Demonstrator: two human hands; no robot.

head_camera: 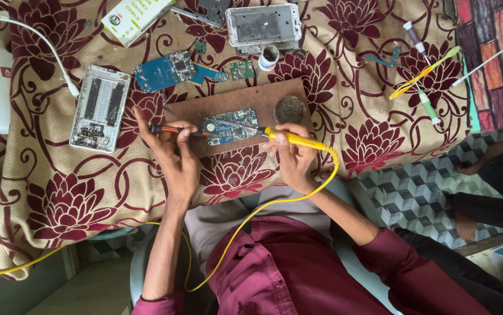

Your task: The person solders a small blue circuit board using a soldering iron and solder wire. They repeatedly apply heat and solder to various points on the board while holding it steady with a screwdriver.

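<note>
Gripped soldering iron, screwdriver — seemingly touching board

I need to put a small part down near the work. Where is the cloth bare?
Bare patches: the cloth below the open phone shell, left of the left hand; and the cloth right of the right hand, below the tools. Crowded: above the wooden board, with circuit boards and a phone frame.

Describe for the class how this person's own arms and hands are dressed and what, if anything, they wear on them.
Both arms are bare from hand to elbow. The left hand and right hand wear no gloves, and no rings or watch can be seen. Maroon sleeves are pushed up to about the elbows, matching the maroon shirt; the left cuff just shows at the frame's lower edge.
</note>
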